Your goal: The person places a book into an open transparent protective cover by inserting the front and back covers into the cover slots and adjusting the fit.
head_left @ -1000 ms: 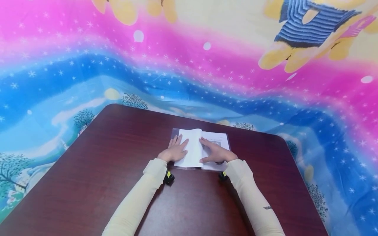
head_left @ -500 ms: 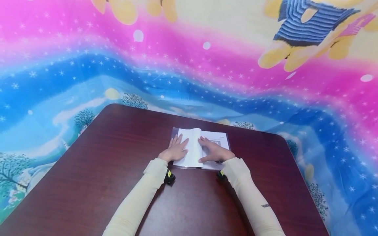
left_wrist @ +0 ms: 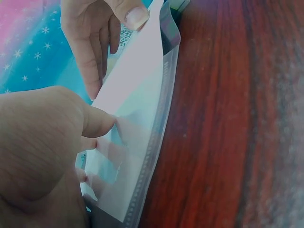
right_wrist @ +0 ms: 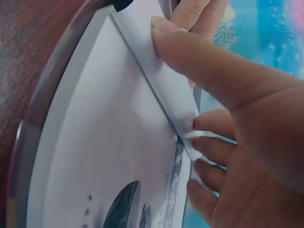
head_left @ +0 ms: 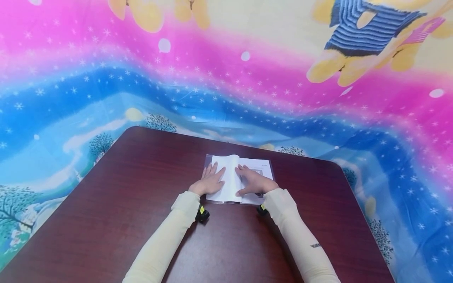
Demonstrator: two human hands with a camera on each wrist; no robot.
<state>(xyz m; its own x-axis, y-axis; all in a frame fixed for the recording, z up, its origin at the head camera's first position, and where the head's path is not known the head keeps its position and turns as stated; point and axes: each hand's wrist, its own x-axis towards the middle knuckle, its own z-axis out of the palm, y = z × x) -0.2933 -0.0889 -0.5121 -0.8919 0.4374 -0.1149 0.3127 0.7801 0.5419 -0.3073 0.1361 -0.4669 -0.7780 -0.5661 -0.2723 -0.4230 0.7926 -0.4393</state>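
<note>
An open book (head_left: 263,162) with a clear plastic cover lies on the table. Its left page is blank white; the right page bears print and a dark picture. My left hand (head_left: 208,183) rests with spread fingers on the left page. Fingertips and thumb of my right hand (head_left: 257,183) touch the bulging white page (right_wrist: 152,61) beside the spine, its fingers nearly straight and its palm over the right page. In the left wrist view, a transparent cover flap (left_wrist: 147,173) edges the left page, and the right thumb (left_wrist: 137,16) presses the page.
The dark red wooden table (head_left: 226,239) has rounded far corners. A colourful printed cloth (head_left: 226,78) hangs behind it and along its sides. Small black wrist cameras (head_left: 202,214) sit under both wrists.
My right hand has slid slightly left along the bulging page, towards the left hand. The left hand has stayed in place on the left page.
</note>
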